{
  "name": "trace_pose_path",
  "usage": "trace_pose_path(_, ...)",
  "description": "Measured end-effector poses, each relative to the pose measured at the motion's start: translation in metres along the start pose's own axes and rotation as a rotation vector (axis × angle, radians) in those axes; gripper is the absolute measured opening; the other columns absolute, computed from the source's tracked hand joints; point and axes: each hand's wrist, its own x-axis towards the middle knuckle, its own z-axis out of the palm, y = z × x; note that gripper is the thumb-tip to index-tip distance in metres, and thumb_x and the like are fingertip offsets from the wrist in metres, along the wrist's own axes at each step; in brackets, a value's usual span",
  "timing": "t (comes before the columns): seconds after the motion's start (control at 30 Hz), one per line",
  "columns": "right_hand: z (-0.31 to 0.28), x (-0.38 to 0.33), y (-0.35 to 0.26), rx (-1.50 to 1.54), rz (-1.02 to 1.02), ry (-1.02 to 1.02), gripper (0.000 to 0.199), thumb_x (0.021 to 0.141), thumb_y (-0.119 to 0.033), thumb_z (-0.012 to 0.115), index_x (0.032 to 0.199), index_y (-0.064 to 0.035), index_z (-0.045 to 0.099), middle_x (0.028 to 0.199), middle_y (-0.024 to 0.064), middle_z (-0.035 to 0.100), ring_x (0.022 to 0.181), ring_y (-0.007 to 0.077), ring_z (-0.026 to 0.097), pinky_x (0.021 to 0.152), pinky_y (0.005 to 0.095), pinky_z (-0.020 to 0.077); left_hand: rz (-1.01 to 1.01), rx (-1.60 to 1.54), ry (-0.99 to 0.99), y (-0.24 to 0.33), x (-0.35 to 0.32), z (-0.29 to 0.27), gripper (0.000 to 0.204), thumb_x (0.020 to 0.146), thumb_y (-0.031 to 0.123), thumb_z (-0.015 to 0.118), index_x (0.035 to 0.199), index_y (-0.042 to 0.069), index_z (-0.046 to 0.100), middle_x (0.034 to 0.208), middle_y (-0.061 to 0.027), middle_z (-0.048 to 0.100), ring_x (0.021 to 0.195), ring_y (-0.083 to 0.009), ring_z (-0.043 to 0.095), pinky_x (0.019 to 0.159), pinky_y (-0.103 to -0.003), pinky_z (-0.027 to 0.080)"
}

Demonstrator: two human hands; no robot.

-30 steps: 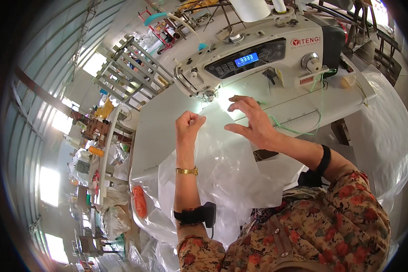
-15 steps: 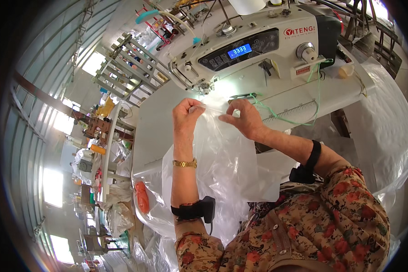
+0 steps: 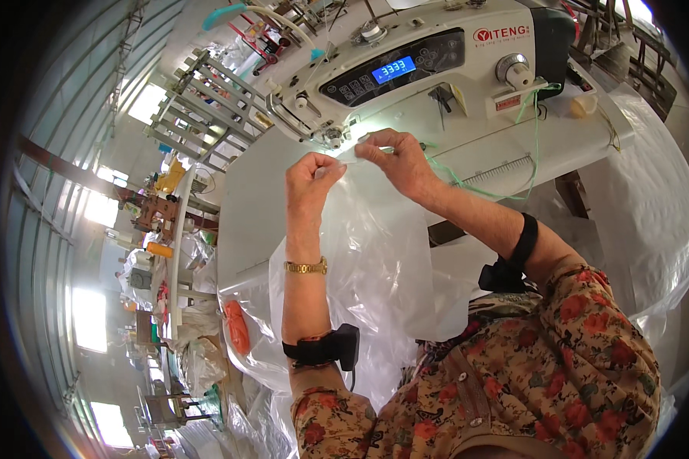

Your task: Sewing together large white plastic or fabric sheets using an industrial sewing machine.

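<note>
Clear plastic sheeting (image 3: pixel 360 252) hangs from my hands over the table edge and down across my lap. My left hand (image 3: pixel 311 183) pinches its upper edge between thumb and fingers, just in front of the needle area of a white sewing machine (image 3: pixel 406 69). Close beside it on the right, my right hand (image 3: pixel 396 162) has its thumb and fingers closed on the same edge, nearer the presser foot (image 3: pixel 333 136). The machine's lamp glares there, so the exact edge between my fingers is hard to make out.
Green string (image 3: pixel 505 195) trails over the table past a printed ruler scale (image 3: pixel 497 170). More plastic sheeting (image 3: pixel 651 199) drapes off the table's right end. An orange-red bundle (image 3: pixel 236 327) lies at the lower left. A slatted frame (image 3: pixel 207 107) stands beyond the table.
My right hand has moved up and left toward the presser foot, its fingers now closed on the sheet's edge. My left hand still pinches the sheet. The view has shifted slightly.
</note>
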Motion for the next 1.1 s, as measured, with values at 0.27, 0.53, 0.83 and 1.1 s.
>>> trace_pose_path(0.27,-0.004,-0.001,0.011,0.277,0.203,-0.046,0.019,0.097,-0.016,0.065,0.084,-0.0036,0.063,0.077,-0.0047,0.061,0.073,0.0022,0.049,0.065,0.0218,0.0405,0.006,-0.113,-0.094,0.011,-0.007,-0.008,0.015,0.088,0.011,0.074,0.081,0.0,0.067,0.071,0.0031,0.06,0.064,-0.0038,0.046,0.061,-0.02,0.036)
trace_pose_path(0.53,-0.001,-0.004,-0.008,0.489,0.02,-0.042,0.012,0.095,-0.007,0.063,0.087,-0.0035,0.054,0.079,-0.0019,0.058,0.072,0.0048,0.052,0.065,0.0225,0.045,0.076,-0.134,-0.17,0.02,-0.008,-0.02,0.018,0.086,0.013,0.076,0.092,0.003,0.062,0.084,0.0003,0.063,0.072,-0.0055,0.051,0.067,-0.022,0.04)
trace_pose_path(0.83,0.002,-0.005,-0.029,0.554,-0.086,-0.052,0.011,0.096,-0.001,0.06,0.092,-0.0033,0.05,0.084,-0.001,0.056,0.076,0.0054,0.054,0.071,0.0218,0.0474,0.593,0.794,0.035,0.068,-0.029,0.005,0.061,0.075,0.039,0.083,0.122,0.006,0.059,0.106,-0.0104,0.068,0.099,-0.0262,0.063,0.095,-0.042,0.045)
trace_pose_path(1.1,0.001,-0.016,-0.04,0.38,-0.147,0.012,0.018,0.097,-0.009,0.061,0.109,0.0021,0.052,0.084,0.0034,0.059,0.076,0.0076,0.052,0.068,0.0257,0.0474,0.192,0.226,-0.13,0.052,-0.011,-0.001,0.037,0.085,0.023,0.078,0.066,0.002,0.056,0.059,0.0057,0.037,0.058,-0.0043,0.031,0.051,-0.026,0.026)
